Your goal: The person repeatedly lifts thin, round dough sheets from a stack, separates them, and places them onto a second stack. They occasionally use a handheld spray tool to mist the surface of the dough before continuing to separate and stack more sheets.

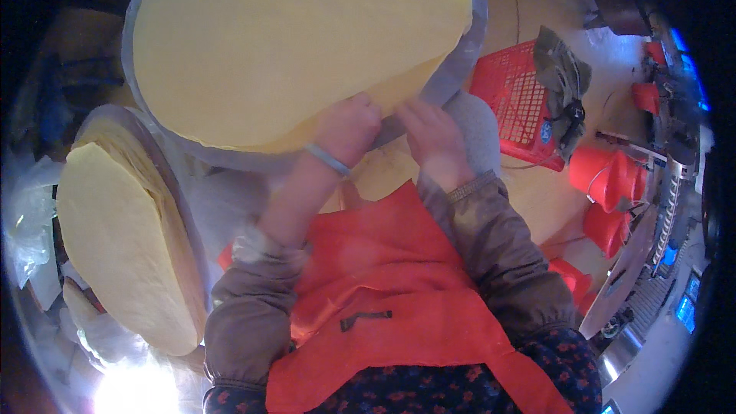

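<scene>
A large oval stack of thin, pale yellow sheets (287, 52) lies before me on a grey-white plastic liner (460, 57). At the sheets' near edge, my left hand (351, 126) has its fingers curled on the edge, which lifts there in a fold. Close by on the right, my right hand (434, 135) bends its fingertips at the same edge; whether it pinches a sheet is unclear. A second stack of pale yellow sheets (126, 247) sits at the left in its own liner, apart from both hands.
To the right stands a red plastic crate (512, 98) with a dark green cloth (560, 80) over its side. Red buckets (598, 175) are farther right, near a wooden board (624, 273). Clear plastic bags (29, 241) lie at the far left. A bright light glares at the lower left.
</scene>
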`<state>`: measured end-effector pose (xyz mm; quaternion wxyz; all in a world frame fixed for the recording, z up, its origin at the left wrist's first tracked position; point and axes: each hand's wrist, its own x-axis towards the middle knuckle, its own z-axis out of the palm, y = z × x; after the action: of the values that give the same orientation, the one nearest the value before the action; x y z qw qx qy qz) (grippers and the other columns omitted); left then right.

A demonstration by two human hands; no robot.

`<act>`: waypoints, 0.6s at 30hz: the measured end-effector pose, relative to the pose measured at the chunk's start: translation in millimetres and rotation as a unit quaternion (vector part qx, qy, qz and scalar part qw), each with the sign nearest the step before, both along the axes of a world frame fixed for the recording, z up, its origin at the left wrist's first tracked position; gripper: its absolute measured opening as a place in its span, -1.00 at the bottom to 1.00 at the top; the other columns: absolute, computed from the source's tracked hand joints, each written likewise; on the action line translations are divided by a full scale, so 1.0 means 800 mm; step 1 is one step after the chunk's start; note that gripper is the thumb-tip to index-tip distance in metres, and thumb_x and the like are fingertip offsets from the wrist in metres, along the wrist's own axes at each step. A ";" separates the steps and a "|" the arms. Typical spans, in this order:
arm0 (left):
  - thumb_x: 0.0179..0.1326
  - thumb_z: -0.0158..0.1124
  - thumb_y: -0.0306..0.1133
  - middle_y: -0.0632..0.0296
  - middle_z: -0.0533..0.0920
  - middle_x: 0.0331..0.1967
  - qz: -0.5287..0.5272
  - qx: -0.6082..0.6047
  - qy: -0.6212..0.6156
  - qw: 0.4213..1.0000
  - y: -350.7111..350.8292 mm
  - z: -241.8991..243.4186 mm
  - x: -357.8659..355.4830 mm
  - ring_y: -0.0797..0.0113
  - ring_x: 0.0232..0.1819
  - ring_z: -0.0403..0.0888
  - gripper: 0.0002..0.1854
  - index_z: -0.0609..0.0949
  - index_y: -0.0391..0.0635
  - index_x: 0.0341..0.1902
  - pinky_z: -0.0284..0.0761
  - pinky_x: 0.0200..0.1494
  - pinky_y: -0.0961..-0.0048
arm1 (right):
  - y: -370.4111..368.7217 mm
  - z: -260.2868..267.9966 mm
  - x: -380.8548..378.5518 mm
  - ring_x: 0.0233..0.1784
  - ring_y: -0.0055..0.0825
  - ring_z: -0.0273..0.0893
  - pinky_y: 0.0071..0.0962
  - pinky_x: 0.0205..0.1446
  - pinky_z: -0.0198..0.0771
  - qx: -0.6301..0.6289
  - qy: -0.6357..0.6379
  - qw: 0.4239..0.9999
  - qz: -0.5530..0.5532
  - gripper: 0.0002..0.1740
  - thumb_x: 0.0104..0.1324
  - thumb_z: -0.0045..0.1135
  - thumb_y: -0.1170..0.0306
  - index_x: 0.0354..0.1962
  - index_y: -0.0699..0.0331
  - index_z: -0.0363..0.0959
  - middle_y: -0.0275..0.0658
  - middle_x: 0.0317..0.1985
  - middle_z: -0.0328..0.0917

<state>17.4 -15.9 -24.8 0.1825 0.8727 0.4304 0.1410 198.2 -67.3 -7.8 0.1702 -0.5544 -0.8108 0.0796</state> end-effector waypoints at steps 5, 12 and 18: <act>-0.04 0.21 -0.39 0.07 0.53 -0.50 0.016 0.024 -0.052 0.998 0.001 0.001 0.002 0.05 -0.44 0.56 -0.91 0.55 -0.14 -0.54 0.52 -0.38 0.19 | 0.000 -0.002 0.001 -0.04 -0.26 0.41 -0.32 -0.03 0.40 0.003 0.010 1.000 -0.003 -0.48 -0.11 0.10 0.51 -0.07 0.19 0.40 -0.27 -0.03 0.39; -0.05 0.23 -0.38 0.06 0.53 -0.51 0.095 -0.009 -0.103 0.990 0.006 0.000 0.000 0.05 -0.45 0.54 -0.89 0.54 -0.13 -0.55 0.49 -0.39 0.20 | 0.001 -0.001 -0.001 -0.05 -0.22 0.42 -0.30 -0.02 0.41 0.009 0.021 1.000 -0.008 -0.50 -0.07 0.06 0.53 -0.07 0.24 0.38 -0.23 -0.06 0.40; -0.09 0.23 -0.37 0.07 0.53 -0.52 0.115 -0.033 -0.138 0.983 0.011 0.001 -0.002 0.06 -0.47 0.54 -0.90 0.53 -0.12 -0.56 0.48 -0.40 0.20 | 0.006 -0.006 -0.005 -0.07 -0.18 0.41 -0.32 -0.01 0.40 0.004 0.036 0.999 -0.028 -0.51 -0.02 0.02 0.55 -0.04 0.27 0.37 -0.18 -0.07 0.40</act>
<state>15.8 -6.9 -24.2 0.2512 0.7832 0.5026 0.2662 193.9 -62.8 -13.0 0.2036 -0.5729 -0.7886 0.0915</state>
